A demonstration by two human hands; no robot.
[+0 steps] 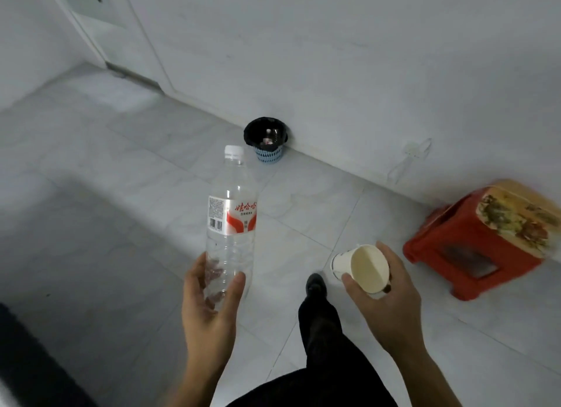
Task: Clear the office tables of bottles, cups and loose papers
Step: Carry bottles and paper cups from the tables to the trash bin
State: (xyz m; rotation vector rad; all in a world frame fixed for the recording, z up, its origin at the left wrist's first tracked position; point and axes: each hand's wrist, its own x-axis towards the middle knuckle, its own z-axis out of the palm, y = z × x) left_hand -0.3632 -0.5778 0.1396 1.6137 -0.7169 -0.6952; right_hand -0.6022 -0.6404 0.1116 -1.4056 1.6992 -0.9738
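My left hand (209,300) grips the base of a clear plastic water bottle (232,212) with a white cap and a red-and-white label, held upright. My right hand (385,294) holds a stack of white paper cups (362,268), tilted so the cream inside of the top cup faces me. A small blue waste basket (267,140) lined with a black bag stands on the floor against the wall, well beyond both hands. A bit of rubbish shows inside it.
A red plastic stool (482,242) with a printed top stands at the right by the wall. My dark trouser leg and shoe (315,285) step onto the pale tiled floor. A white door (100,20) is at the far left. A dark edge sits at bottom left.
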